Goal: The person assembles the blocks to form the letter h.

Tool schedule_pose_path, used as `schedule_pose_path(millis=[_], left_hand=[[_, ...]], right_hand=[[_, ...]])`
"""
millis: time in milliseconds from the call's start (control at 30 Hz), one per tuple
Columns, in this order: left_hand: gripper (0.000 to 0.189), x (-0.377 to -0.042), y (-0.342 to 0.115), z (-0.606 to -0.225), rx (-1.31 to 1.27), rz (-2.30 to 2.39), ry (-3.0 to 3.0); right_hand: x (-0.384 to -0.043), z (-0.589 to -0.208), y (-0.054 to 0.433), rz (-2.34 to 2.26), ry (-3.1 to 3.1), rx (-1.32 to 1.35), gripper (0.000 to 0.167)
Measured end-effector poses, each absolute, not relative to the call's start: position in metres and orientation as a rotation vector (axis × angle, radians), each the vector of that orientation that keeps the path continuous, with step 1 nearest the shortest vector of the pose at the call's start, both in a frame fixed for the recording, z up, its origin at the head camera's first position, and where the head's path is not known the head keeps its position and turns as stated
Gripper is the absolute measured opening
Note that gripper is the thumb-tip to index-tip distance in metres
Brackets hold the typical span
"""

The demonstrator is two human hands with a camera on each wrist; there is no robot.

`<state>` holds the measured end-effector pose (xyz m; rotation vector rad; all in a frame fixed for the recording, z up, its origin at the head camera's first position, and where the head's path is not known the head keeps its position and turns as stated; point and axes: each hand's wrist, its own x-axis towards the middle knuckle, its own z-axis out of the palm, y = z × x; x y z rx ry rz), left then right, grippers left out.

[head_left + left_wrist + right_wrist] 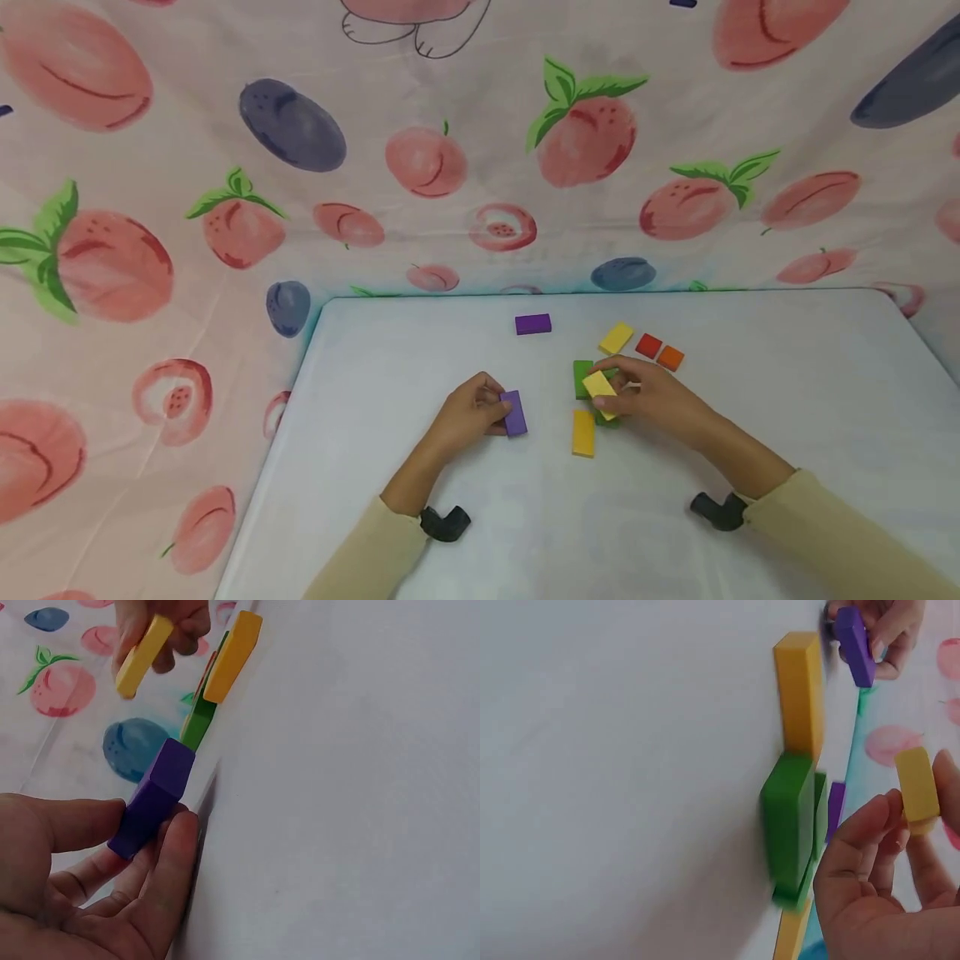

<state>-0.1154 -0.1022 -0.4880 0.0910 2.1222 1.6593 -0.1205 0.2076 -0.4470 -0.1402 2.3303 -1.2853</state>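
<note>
My left hand [472, 410] pinches a purple block [513, 413] between thumb and fingers, its edge on the white table [375, 417]; the same purple block [154, 796] shows in the left wrist view. My right hand [645, 396] holds a pale yellow block [600, 392] lifted above green blocks [582, 377]; the yellow block [917, 785] sits between thumb and fingertips. A darker yellow block [583, 432] lies flat just in front of the green ones, also seen as the yellow block [800, 691] beside the green blocks [789, 817].
Another purple block [533, 324] lies near the table's far edge. A yellow block [616, 338], a red block [648, 345] and an orange block [671, 357] lie behind my right hand. A fruit-print cloth [187, 208] hangs around the table.
</note>
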Motion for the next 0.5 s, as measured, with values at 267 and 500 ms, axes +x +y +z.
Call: schedule_pose_path(millis=[267, 500], left_hand=[[0.022, -0.110, -0.105, -0.487, 0.133, 1.576, 2.189], [0.019, -0.107, -0.106, -0.486, 0.162, 1.478, 2.289]], right_hand=[[-0.135, -0.454, 0.164, -1.408, 2.230, 0.017, 0.053], [-0.142, -0.458, 0.142, -1.408, 2.215, 0.073, 0.053]])
